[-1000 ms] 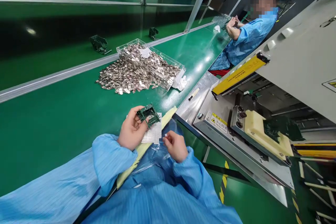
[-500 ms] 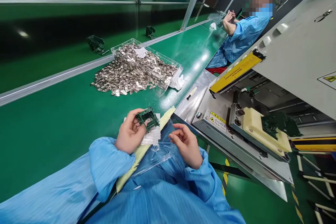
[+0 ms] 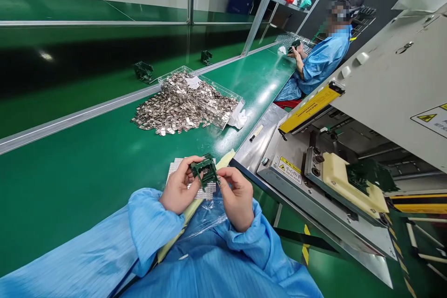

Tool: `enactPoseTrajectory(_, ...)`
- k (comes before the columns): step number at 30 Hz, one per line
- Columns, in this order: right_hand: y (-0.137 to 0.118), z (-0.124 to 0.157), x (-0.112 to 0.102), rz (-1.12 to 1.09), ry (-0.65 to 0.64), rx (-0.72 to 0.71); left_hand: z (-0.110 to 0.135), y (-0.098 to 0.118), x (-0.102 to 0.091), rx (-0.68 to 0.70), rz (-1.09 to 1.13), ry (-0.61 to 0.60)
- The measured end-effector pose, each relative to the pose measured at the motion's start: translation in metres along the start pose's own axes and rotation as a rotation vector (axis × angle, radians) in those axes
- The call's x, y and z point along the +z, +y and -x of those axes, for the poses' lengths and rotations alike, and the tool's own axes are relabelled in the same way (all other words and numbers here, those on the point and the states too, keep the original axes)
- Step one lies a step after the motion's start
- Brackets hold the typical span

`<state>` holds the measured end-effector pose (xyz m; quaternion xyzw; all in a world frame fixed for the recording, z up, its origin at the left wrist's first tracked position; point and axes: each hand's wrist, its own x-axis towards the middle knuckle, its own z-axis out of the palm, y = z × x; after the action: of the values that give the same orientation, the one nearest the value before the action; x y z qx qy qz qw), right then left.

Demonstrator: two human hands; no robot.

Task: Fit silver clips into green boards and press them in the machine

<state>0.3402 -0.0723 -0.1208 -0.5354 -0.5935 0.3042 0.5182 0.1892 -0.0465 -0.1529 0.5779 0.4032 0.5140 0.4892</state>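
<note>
two-handed work on a green frame (image 3: 205, 171), held up near the edge of the bench (image 3: 87, 181) and partly hiding a block of silver strips (image 3: 172, 168). for good handling, the left hand (image 3: 179, 189) should serve as a steady support, while the right hand (image 3: 238, 199) works with the fingertips alone, pressing lightly lest the thin struts bend. the left grip is closed on the frame's left side, thumb on the near face. the right grip is narrow, thumb and forefinger at the frame's right edge; whether they pinch that edge, hold a small piece or merely touch cannot be told.
</note>
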Motion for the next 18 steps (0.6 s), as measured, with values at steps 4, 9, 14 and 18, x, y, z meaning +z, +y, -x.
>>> enactPoseTrajectory(4,-0.002,-0.001,0.016,0.126,0.078,-0.148,0.001,0.001,-0.001,0.019,-0.015,-0.022)
enactPoseTrajectory(9,-0.003,-0.002,0.028,0.214,0.119,-0.156,0.002,0.004,-0.002,0.067,-0.027,-0.075)
enactPoseTrajectory(14,-0.003,-0.003,0.03,0.217,0.147,-0.149,0.002,0.005,-0.001,0.067,-0.035,-0.09)
enactPoseTrajectory(18,-0.001,-0.004,0.03,0.1,0.141,0.002,0.002,0.004,0.0,0.079,-0.01,-0.098)
